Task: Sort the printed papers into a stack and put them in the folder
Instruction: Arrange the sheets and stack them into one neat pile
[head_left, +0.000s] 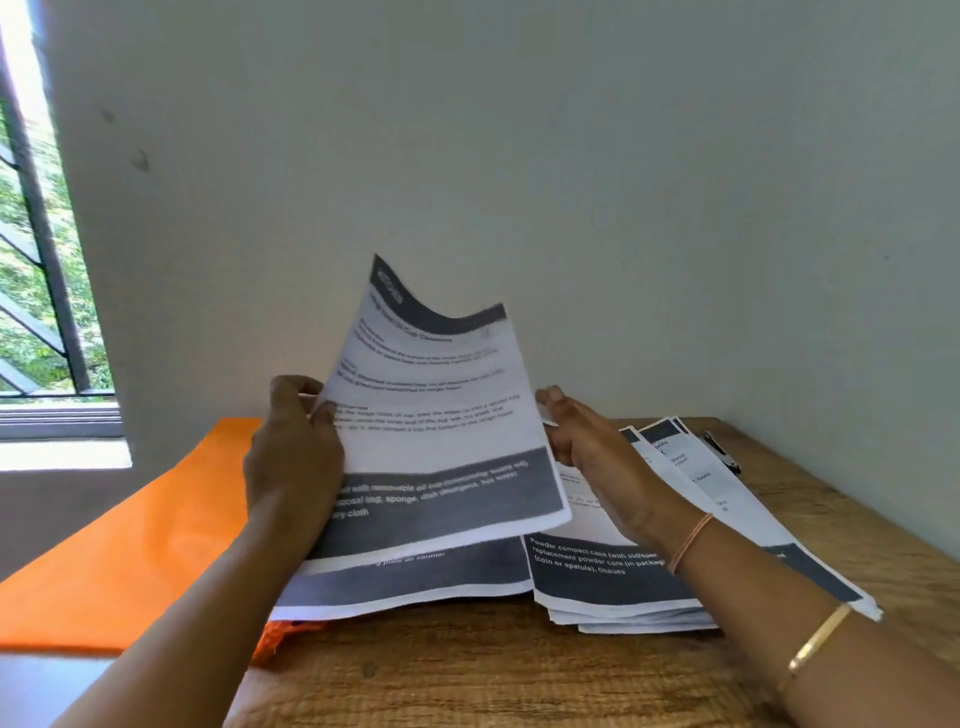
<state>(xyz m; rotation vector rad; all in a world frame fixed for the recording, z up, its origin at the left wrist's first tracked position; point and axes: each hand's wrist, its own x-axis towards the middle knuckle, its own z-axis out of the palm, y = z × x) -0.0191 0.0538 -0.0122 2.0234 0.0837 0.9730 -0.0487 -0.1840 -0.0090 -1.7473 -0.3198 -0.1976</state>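
left hand (293, 452): we see it clamped on the left edge of a printed sheet (436, 415), thumb on the printed face, fingers curled behind.
right hand (592, 457): fingers straight and spread, holding nothing. It sits just beside the sheet's right edge; we cannot tell whether it touches.
hands: apart, with the sheet between them.
printed sheet: raised off the bench and tilted back towards the wall, top edge curling, dark bands at top and bottom.
flat sheet (405, 579): lies directly under the raised one, by the left forearm; its dark bottom band shows.
pile (613, 582): loose printed papers under the right hand and wrist, just beside the flat sheet, fanned out to the right.
folder (130, 545): orange, left of the left hand; the flat sheet overlaps its right side.
bench (493, 675): wood grain, carries the papers.
right arm: we note a thread band (688, 540) and a gold bangle (821, 636).
dark object (719, 452): small, beyond the pile, near the wall; we cannot tell what it is.
window (47, 260): far left.
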